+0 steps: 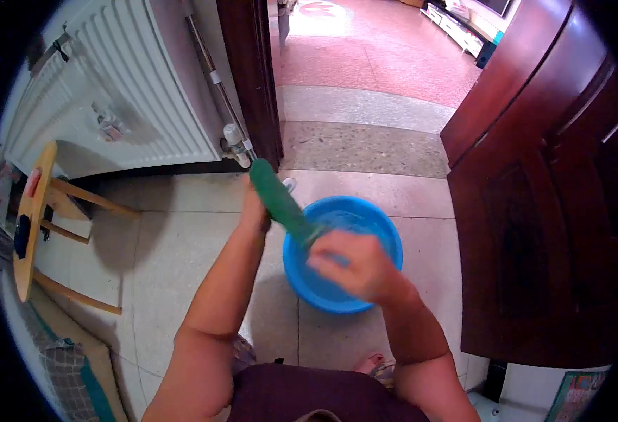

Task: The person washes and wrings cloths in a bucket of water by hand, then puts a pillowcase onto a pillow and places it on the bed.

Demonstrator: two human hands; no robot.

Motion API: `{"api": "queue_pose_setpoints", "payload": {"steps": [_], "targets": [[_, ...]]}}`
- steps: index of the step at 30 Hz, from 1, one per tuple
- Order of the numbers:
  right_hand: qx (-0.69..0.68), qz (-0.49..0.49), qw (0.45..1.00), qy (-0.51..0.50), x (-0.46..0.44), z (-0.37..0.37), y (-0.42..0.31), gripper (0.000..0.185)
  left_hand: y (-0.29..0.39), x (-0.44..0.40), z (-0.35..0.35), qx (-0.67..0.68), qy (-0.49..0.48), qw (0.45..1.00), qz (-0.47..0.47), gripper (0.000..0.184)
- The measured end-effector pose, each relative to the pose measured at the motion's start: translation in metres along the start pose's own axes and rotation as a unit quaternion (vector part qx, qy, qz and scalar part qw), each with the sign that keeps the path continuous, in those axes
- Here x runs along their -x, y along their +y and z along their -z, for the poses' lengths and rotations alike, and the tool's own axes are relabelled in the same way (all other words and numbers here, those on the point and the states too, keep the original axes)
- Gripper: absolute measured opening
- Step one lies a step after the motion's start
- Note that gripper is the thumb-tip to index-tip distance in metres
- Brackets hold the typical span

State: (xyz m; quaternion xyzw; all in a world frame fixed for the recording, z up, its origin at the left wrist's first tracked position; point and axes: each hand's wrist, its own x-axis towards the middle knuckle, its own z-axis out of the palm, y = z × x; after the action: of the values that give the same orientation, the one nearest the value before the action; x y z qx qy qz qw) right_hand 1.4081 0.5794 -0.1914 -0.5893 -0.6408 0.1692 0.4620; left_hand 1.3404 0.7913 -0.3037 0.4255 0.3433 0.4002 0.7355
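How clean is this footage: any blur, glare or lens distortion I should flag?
Head view: motion blur smears the right hand; far floor blown out near the top; glossy highlights on the door; wide-angle distortion towards the edges, corners black; soft shadow by the stool.

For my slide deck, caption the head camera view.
Left hand and blurred right hand at a long green item, partly over a blue basin on a tiled floor, beside a dark door.
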Motion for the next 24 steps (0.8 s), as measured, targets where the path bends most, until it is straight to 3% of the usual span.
{"api": "queue_pose_setpoints", "payload": {"steps": [1, 3, 5, 7, 8, 11, 14, 17, 19, 21, 22, 23, 24], "targets": [[-0.002, -0.016, 1.000, 0.027, -0.002, -0.007, 0.001, 0.014, -0.018, -0.003, 0.002, -0.167, -0.028, 0.985, -0.013, 0.028], [-0.008, -0.047, 0.996, 0.078, -0.005, -0.021, 0.012, 0.015, -0.053, -0.004, 0.009, -0.087, -0.121, 0.980, 0.134, 0.023], [0.249, -0.076, 0.941, 0.216, -0.011, -0.022, 0.047, 0.019, -0.067, 0.021, -0.009, 0.053, -0.175, 0.960, 0.213, 0.017], [0.389, -0.096, 0.880, 0.255, -0.009, -0.022, 0.082, 0.024, -0.060, 0.062, -0.040, 0.102, -0.178, 0.954, 0.218, 0.015], [0.456, -0.105, 0.841, 0.271, -0.009, -0.027, 0.098, 0.026, -0.051, 0.080, -0.048, 0.261, -0.182, 0.905, 0.281, 0.014], [0.533, -0.078, 0.821, 0.188, 0.010, -0.067, 0.138, 0.031, -0.024, 0.116, -0.064, 0.135, -0.147, 0.952, 0.234, 0.018], [0.563, -0.088, 0.801, 0.183, 0.008, -0.075, 0.134, 0.031, -0.038, 0.109, -0.050, 0.054, -0.146, 0.955, 0.251, 0.025], [0.547, -0.088, 0.821, 0.136, 0.002, -0.065, 0.116, 0.034, -0.072, 0.092, -0.035, 0.001, -0.225, 0.959, 0.173, 0.025], [0.363, -0.070, 0.909, 0.195, -0.002, -0.057, 0.097, 0.034, -0.051, 0.092, -0.047, 0.038, -0.233, 0.959, 0.157, 0.025], [0.159, -0.072, 0.950, 0.258, -0.008, -0.056, 0.078, 0.036, -0.028, 0.081, -0.047, 0.254, -0.220, 0.907, 0.254, 0.024], [-0.107, -0.120, 0.951, 0.263, -0.009, -0.051, 0.071, 0.035, -0.026, 0.063, -0.038, 0.265, -0.355, 0.866, 0.233, 0.028], [-0.366, -0.160, 0.882, 0.249, -0.011, -0.046, 0.066, 0.033, -0.028, 0.056, -0.037, 0.295, -0.280, 0.865, 0.295, 0.027], [-0.599, -0.188, 0.748, 0.215, -0.012, -0.042, 0.064, 0.032, -0.018, 0.057, -0.040, 0.322, -0.201, 0.855, 0.354, 0.027]]}}
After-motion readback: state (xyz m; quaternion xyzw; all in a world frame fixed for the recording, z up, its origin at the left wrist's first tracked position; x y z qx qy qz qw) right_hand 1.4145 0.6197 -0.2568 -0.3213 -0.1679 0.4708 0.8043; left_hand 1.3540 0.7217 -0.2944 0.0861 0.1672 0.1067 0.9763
